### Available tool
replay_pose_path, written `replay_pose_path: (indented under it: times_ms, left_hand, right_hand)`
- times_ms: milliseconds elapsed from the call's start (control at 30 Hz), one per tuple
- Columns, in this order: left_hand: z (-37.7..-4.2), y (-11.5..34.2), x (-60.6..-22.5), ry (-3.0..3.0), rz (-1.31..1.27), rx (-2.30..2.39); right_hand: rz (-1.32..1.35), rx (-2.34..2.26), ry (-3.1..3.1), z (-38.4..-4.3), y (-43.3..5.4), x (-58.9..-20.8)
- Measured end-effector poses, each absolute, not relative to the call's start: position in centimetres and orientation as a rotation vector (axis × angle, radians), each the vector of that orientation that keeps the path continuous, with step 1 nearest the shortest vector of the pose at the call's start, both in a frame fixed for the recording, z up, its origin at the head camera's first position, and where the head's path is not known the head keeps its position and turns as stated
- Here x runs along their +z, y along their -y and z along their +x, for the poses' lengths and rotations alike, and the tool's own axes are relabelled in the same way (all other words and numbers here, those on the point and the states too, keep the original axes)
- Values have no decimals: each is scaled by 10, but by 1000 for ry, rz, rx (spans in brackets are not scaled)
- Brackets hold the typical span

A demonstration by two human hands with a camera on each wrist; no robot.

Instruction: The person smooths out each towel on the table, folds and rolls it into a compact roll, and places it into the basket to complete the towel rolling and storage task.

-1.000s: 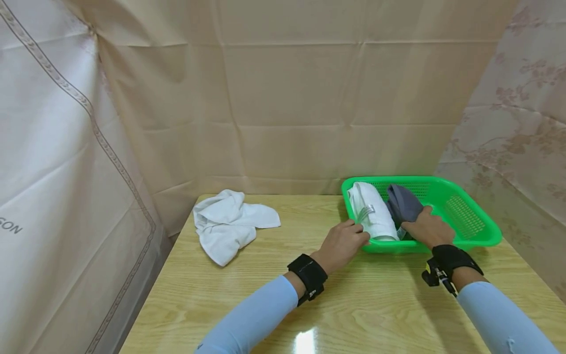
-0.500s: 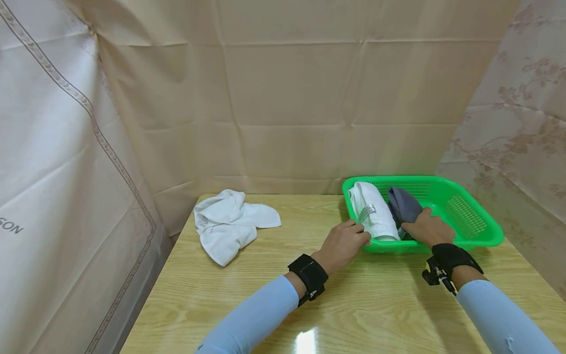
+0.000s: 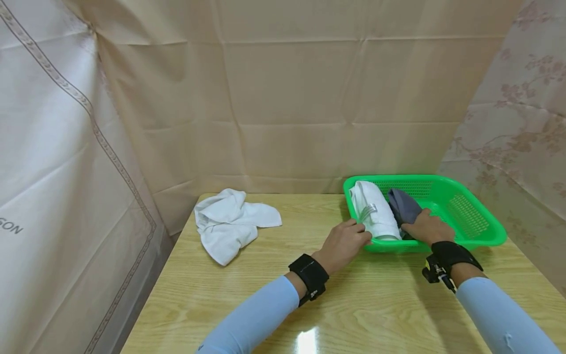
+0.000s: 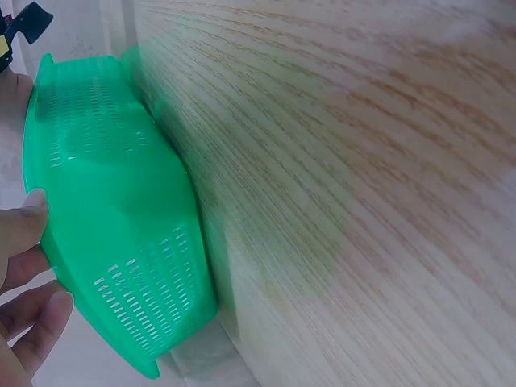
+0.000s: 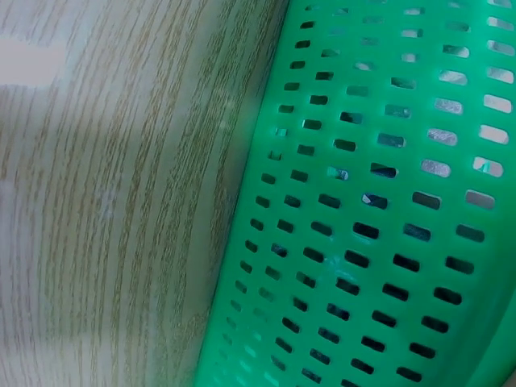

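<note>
A green plastic basket [image 3: 446, 196] stands at the right of the table. Inside it, a rolled white towel [image 3: 376, 211] lies along the left side, with a dark grey cloth [image 3: 402, 205] beside it. My left hand [image 3: 342, 243] grips the basket's front left rim; in the left wrist view its fingertips [image 4: 56, 310] press against the green edge. Reaching over the front rim, my right hand [image 3: 429, 228] holds the near end of the grey cloth, and its fingertips are partly hidden. The right wrist view shows only the basket's slotted wall [image 5: 355, 234] and table.
A crumpled white towel [image 3: 230, 221] lies on the wooden table [image 3: 212, 300] at the back left. Beige fabric [image 3: 287, 98] hangs behind the table, with pale fabric at both sides. Each wrist carries a black strap [image 3: 308, 278].
Both hands keep their places on the rim and the grey cloth. Only a very slight shift of the whole head view shows.
</note>
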State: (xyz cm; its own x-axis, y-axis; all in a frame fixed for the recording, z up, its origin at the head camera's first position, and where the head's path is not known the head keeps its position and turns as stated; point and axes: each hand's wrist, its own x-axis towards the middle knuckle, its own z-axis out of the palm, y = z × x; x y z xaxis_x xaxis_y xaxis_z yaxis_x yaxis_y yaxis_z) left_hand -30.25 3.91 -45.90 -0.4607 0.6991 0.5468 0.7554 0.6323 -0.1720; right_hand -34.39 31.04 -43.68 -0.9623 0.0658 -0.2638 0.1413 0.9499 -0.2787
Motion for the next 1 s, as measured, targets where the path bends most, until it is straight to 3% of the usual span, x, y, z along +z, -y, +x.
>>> replay_pose_path:
  times_ms: [1000]
  left_hand:
    - [-303,-33,-452,2323,-1185,-144]
  right_hand:
    - [-173,-676,-2740,-357,-316,-442]
